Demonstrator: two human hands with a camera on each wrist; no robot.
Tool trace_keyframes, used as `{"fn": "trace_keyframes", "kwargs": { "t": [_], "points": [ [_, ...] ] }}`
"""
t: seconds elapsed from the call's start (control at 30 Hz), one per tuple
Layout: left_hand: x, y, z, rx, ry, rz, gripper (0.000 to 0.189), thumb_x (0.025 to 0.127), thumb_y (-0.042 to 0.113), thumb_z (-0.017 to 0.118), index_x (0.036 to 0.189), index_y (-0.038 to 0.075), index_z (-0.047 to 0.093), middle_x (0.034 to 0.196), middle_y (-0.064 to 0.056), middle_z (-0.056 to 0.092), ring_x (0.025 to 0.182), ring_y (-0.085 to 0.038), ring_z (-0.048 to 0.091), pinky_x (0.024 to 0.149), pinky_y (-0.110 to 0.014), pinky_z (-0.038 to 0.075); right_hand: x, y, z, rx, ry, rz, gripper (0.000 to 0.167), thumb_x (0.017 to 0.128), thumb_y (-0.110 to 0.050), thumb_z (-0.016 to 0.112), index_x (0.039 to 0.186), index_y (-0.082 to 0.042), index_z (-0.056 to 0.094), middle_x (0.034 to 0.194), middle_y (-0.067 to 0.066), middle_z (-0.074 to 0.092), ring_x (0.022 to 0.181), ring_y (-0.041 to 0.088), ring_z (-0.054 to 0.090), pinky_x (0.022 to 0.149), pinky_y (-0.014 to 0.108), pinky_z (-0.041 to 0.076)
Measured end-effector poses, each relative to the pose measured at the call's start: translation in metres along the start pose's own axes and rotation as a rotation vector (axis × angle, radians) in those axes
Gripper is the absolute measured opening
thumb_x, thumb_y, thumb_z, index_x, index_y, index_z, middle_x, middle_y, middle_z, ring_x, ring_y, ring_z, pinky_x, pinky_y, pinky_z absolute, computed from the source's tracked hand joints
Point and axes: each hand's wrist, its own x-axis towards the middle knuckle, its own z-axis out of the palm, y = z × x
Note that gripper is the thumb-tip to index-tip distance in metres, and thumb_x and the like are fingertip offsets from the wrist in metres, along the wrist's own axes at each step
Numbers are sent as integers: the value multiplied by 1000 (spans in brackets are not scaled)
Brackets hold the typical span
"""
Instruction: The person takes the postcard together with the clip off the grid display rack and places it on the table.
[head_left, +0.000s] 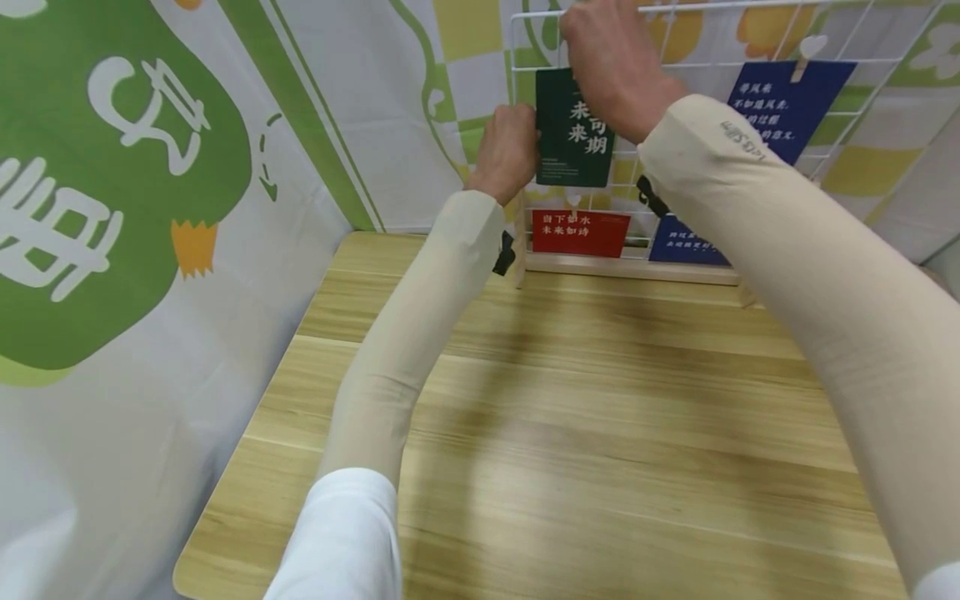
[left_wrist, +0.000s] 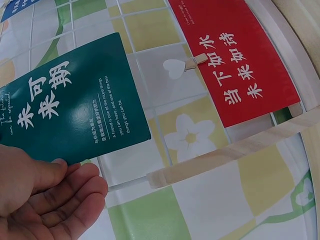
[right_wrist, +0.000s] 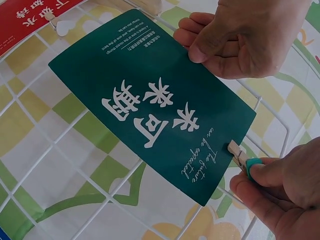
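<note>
A dark green card (head_left: 558,137) with white characters stands against a white wire grid (head_left: 540,14). My left hand (head_left: 504,154) pinches the card's side edge between thumb and fingers, as the left wrist view shows. At the card's top edge, my right hand (head_left: 617,71) pinches a small wooden clothespin (right_wrist: 238,153) with a teal ornament. The clothespin's tip lies over the card's edge; whether it also grips the wire cannot be told. In the head view, the right hand hides the clothespin and part of the card.
Below the green card, a red card (head_left: 579,233) hangs from a heart-topped clothespin (left_wrist: 196,62). Blue cards (head_left: 787,104) hang on the grid's right side. A wooden base (head_left: 637,267) supports the grid on the wooden table (head_left: 600,433). Printed cloth (head_left: 300,125) rises at the left and behind.
</note>
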Motion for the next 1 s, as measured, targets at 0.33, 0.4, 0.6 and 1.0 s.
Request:
{"fn": "trace_keyframes", "kwargs": {
  "t": [0.33,0.4,0.6,1.0],
  "points": [
    [2,-3,1,-70,39,22,34,102,20,50,69,13,49,71,2,52,82,-15,55,72,-27,44,-9,5,-5,99,-59,55,39,106,-5,30,122,10,63,128,27,54,113,41,55,92,49,50],
    [2,-1,1,-99,31,15,33,101,19,51,69,13,51,72,2,53,80,-15,52,70,-26,42,-10,7,-6,104,-55,68,39,106,-4,30,122,10,63,129,27,54,112,41,55,91,50,50],
    [3,2,2,-128,14,10,24,102,18,50,89,8,68,97,-5,71,83,-14,56,72,-25,46,-12,11,-7,136,-57,99,40,107,-8,30,124,8,62,133,25,52,114,38,58,90,47,54],
    [3,1,3,-115,18,17,25,103,17,49,99,7,71,103,-7,72,87,-15,60,72,-25,48,-9,11,-6,91,-28,91,37,106,-6,33,125,3,63,127,25,63,115,39,62,94,46,54]
  ]
}}
